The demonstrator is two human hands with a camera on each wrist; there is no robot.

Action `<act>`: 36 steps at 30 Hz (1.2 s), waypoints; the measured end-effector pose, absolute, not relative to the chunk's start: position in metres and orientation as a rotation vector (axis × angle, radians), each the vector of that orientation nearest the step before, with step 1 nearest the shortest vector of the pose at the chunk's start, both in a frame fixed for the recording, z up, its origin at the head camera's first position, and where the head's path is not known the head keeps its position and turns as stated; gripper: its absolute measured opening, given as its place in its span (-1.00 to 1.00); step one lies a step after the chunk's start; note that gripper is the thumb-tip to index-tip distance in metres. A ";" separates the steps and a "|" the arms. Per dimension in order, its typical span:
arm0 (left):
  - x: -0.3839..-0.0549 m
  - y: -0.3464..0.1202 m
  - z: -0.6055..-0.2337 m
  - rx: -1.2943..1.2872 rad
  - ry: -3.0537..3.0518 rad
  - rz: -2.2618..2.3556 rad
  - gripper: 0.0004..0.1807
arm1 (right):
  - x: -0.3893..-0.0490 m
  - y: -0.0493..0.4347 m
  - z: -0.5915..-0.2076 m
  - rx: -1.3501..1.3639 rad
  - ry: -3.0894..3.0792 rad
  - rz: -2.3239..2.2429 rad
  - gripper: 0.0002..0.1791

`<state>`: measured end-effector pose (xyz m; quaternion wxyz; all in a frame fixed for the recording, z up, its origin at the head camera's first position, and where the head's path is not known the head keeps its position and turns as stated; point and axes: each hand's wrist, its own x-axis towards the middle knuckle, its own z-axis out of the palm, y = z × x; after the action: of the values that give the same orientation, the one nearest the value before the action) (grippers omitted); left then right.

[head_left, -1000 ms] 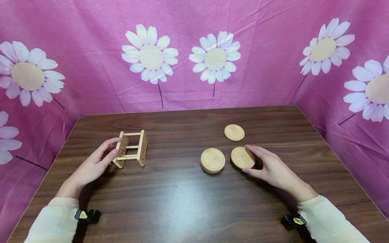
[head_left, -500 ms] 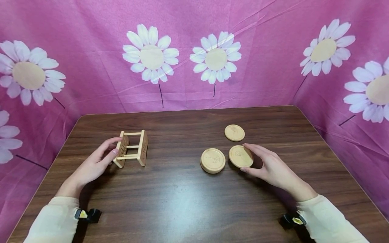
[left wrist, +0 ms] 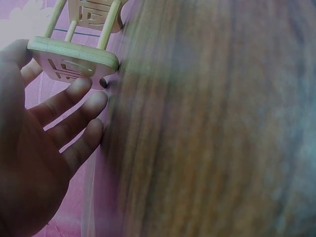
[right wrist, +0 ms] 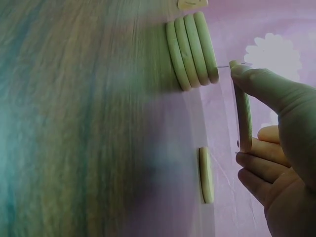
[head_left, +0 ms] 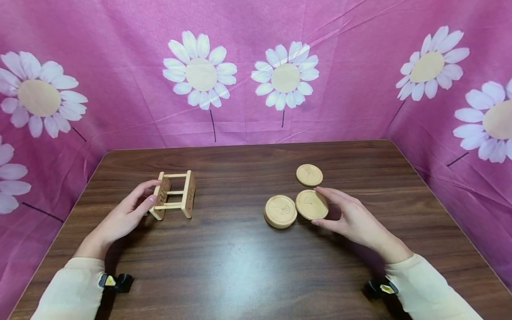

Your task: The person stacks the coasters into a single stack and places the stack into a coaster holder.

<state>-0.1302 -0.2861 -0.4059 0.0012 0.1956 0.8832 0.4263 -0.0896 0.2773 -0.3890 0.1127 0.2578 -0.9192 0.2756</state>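
On the left, a small wooden coaster holder [head_left: 189, 195] stands on the table, two carved side panels joined by rods. My left hand [head_left: 126, 216] grips its left panel [left wrist: 74, 53] between thumb and fingers. To the right, my right hand [head_left: 358, 224] pinches a round wooden coaster [head_left: 310, 205] by opposite edges. The right wrist view has this coaster [right wrist: 242, 116] held off the table, higher than the stack. That stack of several coasters [head_left: 280, 211] lies just left of it. Beyond, a single coaster [head_left: 309, 175] lies flat.
The brown wood-grain table [head_left: 240, 262] ends at a pink cloth [head_left: 240, 124] with white flowers, which hangs behind and along both sides. Each wrist carries a black camera strap [head_left: 116, 282].
My right hand has carried the pinched coaster left and slightly away, closer to the stack. My left hand and the coaster holder stay in place.
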 end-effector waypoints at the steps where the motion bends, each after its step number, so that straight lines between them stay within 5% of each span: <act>1: -0.130 -0.286 -0.406 0.614 2.771 1.340 -0.53 | -0.090 0.276 -0.389 0.761 -2.696 0.810 -0.14; 36: -0.128 -0.285 -0.407 0.611 2.778 1.339 -0.53 | -0.098 0.235 -0.388 0.916 -2.682 0.815 -0.15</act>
<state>-0.1281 -0.2853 -0.4075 -0.0013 0.1944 0.8837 0.4259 -0.0984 0.2346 -0.3884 0.0961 0.3092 -0.9053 0.2750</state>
